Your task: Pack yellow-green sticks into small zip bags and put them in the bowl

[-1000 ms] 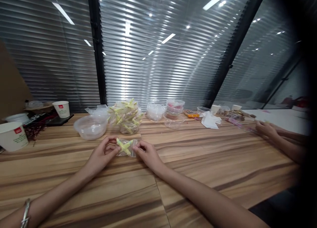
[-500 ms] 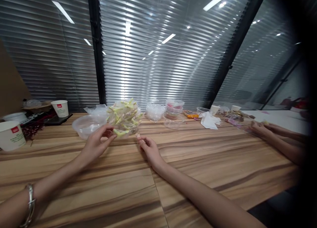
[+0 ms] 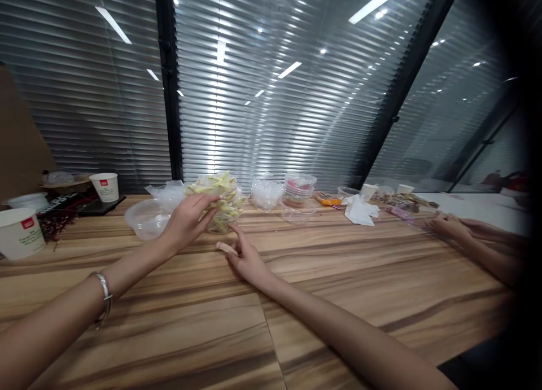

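Observation:
My left hand (image 3: 190, 216) reaches over a heap of yellow-green pieces in clear plastic (image 3: 231, 193), its fingers touching the near side. The thumb is apart from the fingers, and no held item shows between them. To its right, just above the wooden table (image 3: 178, 305), my right hand (image 3: 250, 261) pinches a short pinkish-beige strip (image 3: 226, 248) between thumb and fingers. The strip points left, and its exact kind is unclear. The right index finger extends toward the base of the heap. A clear plastic bowl (image 3: 146, 219) stands behind my left wrist.
Paper cups (image 3: 21, 237) and a dark phone-like slab (image 3: 98, 208) stand at left. Behind lie a clear bag (image 3: 267, 193), stacked clear tubs (image 3: 300, 184), an orange packet (image 3: 328, 198) and white tissues (image 3: 359, 210). Another person's hands (image 3: 446, 225) work at right.
My left hand has moved up and right onto the heap. My right hand has shifted slightly down and left; more of the strip shows, now pointing left.

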Demonstrator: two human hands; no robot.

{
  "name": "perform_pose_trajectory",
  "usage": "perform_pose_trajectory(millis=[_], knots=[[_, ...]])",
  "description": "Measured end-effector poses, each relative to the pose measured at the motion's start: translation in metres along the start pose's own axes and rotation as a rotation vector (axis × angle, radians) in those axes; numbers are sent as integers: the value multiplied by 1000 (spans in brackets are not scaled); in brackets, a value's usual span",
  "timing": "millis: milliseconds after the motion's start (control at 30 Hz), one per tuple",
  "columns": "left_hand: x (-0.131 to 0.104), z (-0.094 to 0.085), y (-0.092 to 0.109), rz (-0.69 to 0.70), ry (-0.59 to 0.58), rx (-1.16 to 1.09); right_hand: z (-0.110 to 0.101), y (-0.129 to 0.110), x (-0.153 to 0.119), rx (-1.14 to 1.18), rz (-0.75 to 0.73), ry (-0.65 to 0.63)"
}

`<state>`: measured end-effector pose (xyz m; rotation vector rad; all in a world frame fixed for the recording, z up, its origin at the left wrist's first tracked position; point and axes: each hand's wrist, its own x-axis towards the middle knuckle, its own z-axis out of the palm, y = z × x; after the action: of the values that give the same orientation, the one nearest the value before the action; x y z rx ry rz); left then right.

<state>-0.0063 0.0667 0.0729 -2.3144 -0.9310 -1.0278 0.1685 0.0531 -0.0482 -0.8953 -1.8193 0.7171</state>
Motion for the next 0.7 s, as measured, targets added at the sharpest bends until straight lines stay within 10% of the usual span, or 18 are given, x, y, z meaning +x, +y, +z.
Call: perform_pose_trajectory(millis=[300, 700], knots=[[-2, 12, -7, 115, -153, 142, 3, -14, 19, -584, -103, -140], [14, 15, -7, 381, -251, 379, 13, -3, 27, -607, -90, -74]])
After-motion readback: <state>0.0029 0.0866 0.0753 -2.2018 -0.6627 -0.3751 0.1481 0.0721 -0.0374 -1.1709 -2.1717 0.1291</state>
